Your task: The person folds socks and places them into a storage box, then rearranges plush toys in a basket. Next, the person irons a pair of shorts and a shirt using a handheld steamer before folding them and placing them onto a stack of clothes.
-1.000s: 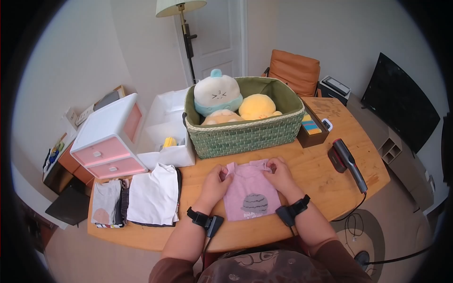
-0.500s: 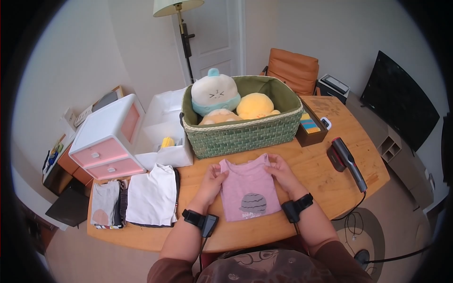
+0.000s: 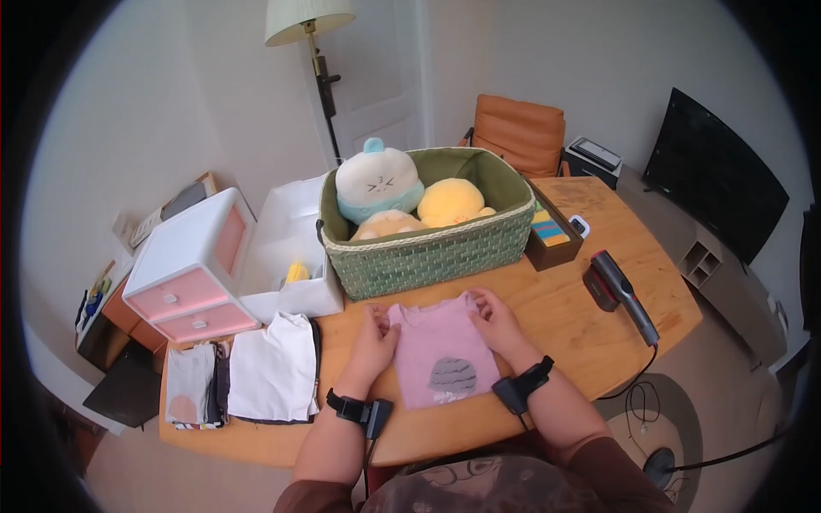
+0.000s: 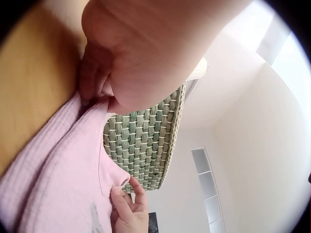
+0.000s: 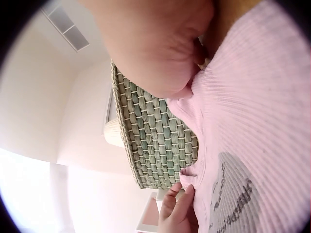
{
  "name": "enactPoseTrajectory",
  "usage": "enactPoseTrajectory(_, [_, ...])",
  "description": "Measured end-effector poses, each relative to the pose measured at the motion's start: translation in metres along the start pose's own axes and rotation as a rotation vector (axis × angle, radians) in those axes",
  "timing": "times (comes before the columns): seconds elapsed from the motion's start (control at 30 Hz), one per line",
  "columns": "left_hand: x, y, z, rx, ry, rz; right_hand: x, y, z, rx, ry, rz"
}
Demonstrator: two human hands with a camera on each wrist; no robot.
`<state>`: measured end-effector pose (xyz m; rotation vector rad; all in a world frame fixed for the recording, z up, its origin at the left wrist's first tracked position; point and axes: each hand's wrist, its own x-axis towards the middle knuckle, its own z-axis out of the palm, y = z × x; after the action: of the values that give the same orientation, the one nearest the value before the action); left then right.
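A pink ribbed top with a grey printed patch lies in front of the person, its neckline facing away. My left hand pinches its left shoulder, and my right hand pinches the right one. In the left wrist view, the near hand covers part of the top's shoulder, while the thumb and finger of the right hand grip the far strap. From the right wrist, the left hand shows at the opposite strap, and the ribbed fabric stretches between both hands.
Behind the top stands a green woven basket with plush toys. Folded clothes lie left, before a pink-and-white drawer unit and a white box. A handheld steamer and a brown box sit right.
Both hands, bunched inward at the shoulders a second ago, have spread outward, drawing the neckline wider. The top's upper edge lifted and then came lower. The head view has shifted slightly.
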<state>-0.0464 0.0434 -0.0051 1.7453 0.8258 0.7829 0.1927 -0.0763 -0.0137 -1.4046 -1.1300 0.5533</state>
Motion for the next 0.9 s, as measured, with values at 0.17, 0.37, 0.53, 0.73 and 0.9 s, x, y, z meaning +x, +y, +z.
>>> enactPoseTrajectory(0.17, [-0.006,0.013,0.001,0.296,0.086,0.082,-0.002,-0.013,-0.003,-0.313,0.042,-0.039])
enactPoseTrajectory(0.37, [-0.012,0.027,0.001,0.486,0.131,0.236,-0.004,-0.013,-0.001,-0.395,0.091,-0.156])
enactPoseTrajectory(0.53, [-0.008,0.019,0.002,0.472,0.154,0.257,0.004,0.007,0.004,-0.002,0.116,0.014])
enactPoseTrajectory(0.73, [-0.011,0.024,0.001,0.517,0.144,0.273,0.023,0.033,-0.010,-0.059,-0.064,0.071])
enactPoseTrajectory(0.9, [-0.013,0.028,0.002,0.497,0.148,0.235,0.042,0.003,-0.029,0.154,-0.308,0.303])
